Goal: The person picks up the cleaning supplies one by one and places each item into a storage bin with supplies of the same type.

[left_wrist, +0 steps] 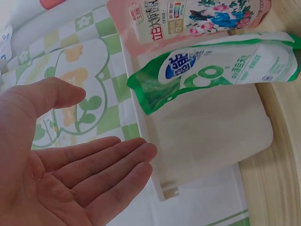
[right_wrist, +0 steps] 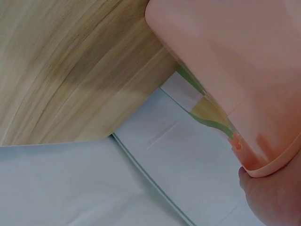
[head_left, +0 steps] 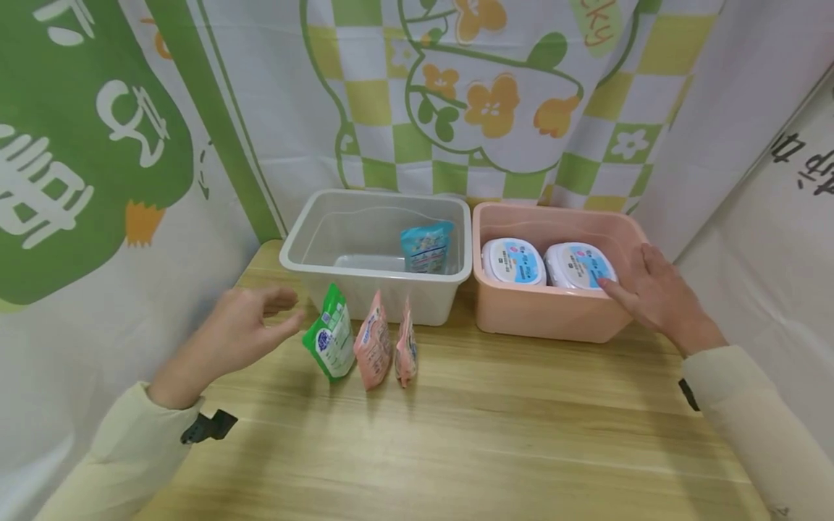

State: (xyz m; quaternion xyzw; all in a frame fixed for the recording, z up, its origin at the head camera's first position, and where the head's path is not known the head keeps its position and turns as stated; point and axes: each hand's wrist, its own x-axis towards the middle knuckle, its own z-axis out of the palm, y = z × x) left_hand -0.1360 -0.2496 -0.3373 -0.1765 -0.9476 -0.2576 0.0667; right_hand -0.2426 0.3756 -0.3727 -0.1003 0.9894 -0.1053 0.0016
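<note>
My left hand (head_left: 237, 333) hovers in front of the grey bin (head_left: 374, 300), left of a green and white pouch (head_left: 332, 340), fingers extended and nothing held. In the left wrist view its palm (left_wrist: 61, 183) shows, apart from the pouch. Two pink pouches, one nearer (head_left: 373, 347) and one seen edge-on (head_left: 406, 351), stand to the right of the green one. My right hand (head_left: 658, 297) rests on the right rim of the pink bin (head_left: 547, 315), its fingers fairly straight. Two white-lidded tubs, left (head_left: 515, 262) and right (head_left: 580, 266), sit inside that bin.
A blue pouch (head_left: 426, 247) leans inside the grey bin at its right end. Both bins stand side by side on the wooden table (head_left: 469, 434), against a patterned cloth (head_left: 371, 101). White cloth also hangs at the left and right.
</note>
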